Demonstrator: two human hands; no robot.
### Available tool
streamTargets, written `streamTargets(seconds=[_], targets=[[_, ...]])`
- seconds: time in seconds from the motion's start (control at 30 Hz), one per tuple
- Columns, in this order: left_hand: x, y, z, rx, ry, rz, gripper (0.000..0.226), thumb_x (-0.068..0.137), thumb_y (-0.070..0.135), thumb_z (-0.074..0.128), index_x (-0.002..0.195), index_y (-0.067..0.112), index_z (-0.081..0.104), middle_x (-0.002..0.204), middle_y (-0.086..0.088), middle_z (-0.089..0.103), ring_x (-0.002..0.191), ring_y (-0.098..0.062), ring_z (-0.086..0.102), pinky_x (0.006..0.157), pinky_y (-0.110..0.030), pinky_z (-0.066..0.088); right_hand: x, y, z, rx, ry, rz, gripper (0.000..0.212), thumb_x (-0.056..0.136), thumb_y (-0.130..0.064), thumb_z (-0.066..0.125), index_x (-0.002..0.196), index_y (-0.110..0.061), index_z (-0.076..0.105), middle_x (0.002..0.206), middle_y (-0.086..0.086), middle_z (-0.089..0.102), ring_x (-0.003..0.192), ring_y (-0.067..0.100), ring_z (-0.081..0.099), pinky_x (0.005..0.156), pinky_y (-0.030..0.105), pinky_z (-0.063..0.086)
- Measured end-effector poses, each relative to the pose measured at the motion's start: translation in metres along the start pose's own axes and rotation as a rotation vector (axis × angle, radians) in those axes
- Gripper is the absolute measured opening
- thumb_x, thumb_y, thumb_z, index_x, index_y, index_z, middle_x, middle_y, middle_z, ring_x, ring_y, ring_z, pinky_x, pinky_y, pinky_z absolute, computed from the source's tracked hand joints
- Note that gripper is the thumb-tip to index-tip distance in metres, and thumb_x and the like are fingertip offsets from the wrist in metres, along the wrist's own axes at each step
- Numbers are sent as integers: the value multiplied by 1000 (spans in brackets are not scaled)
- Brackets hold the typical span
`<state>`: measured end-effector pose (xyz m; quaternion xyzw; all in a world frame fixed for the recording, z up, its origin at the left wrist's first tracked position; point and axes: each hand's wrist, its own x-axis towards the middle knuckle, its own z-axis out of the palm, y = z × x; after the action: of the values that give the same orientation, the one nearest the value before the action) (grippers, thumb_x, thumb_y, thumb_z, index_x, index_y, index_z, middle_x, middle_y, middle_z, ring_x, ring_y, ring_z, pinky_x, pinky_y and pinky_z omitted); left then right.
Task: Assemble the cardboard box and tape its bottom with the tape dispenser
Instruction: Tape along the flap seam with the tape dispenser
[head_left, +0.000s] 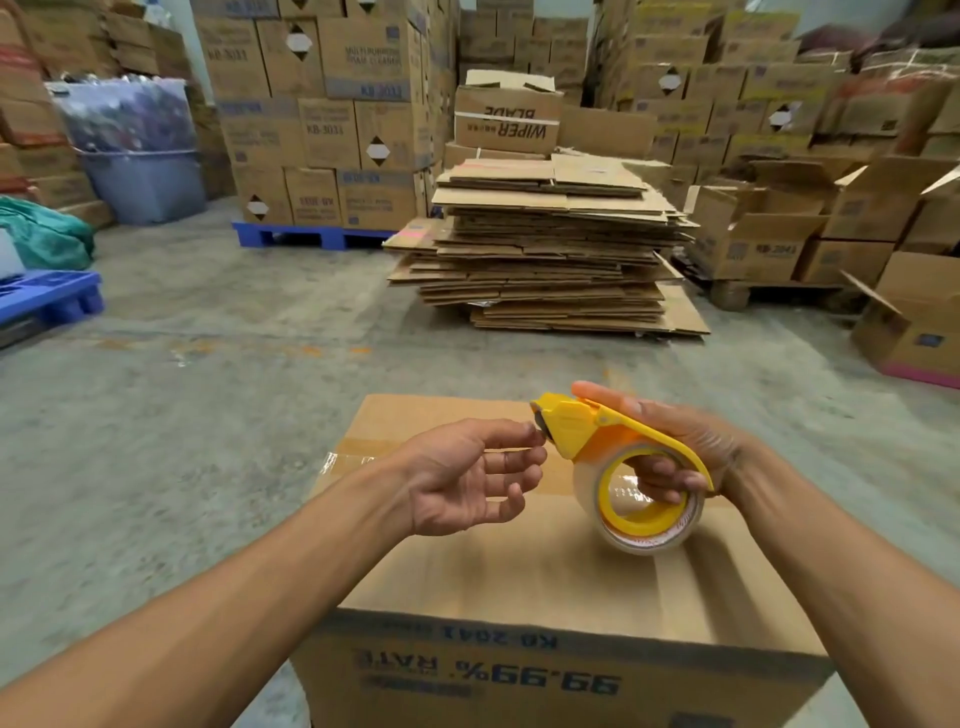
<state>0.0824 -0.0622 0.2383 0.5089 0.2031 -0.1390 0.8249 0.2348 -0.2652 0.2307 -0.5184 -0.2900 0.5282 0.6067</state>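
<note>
Two hands were raised above the cardboard box (545, 582), which stood below them with its flaps folded shut and its printing inverted. The right hand (670, 452) was closed around the yellow tape dispenser (613, 457), fingers passed through the roll core. The left hand (467, 478) was held palm-up, thumb and forefinger pinched at the dispenser's blade end, apparently on the tape end; motion blur obscured this. Beyond both hands lay a stack of flattened cartons (550, 244).

Two bare forearms in shot, no sleeves, no gloves, left hand (470, 475) and right hand (675, 447) apparently ringless, though blurred.
</note>
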Motion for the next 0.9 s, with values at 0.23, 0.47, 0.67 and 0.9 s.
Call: streamTargets(seconds=[0.23, 0.47, 0.67, 0.9], targets=[[3, 0, -5, -55, 2, -75, 7, 91, 12, 65, 87, 7, 68, 74, -5, 68, 60, -14, 65, 58, -25, 53, -1, -9, 2, -89, -45, 58, 65, 60, -46, 90, 121, -40, 69, 41, 8, 49, 24, 11, 46, 32, 22, 47], [6, 2, -25, 184, 73, -20, 12, 92, 2, 59, 82, 6, 65, 65, -4, 60, 51, -7, 49, 51, -20, 50, -1, -32, 11, -341, -87, 181, 62, 71, -41, 84, 129, -45, 62, 65, 16, 61, 40, 15, 56, 37, 25, 52], [-21, 26, -106, 383, 229, 32, 12, 93, 3, 60, 81, 7, 60, 64, -5, 57, 45, -8, 47, 45, -17, 43, -14, -46, 5, -435, 3, 265, 67, 62, -41, 90, 125, -45, 65, 69, 15, 65, 42, 16, 58, 35, 25, 52], [-36, 43, -162, 486, 592, 166, 2, 92, 10, 60, 93, 11, 60, 71, -2, 51, 59, -13, 40, 61, -28, 51, 65, -49, 48, -795, 64, 94, 50, 81, -38, 67, 131, -43, 61, 101, 6, 73, 65, 20, 68, 52, 28, 59]])
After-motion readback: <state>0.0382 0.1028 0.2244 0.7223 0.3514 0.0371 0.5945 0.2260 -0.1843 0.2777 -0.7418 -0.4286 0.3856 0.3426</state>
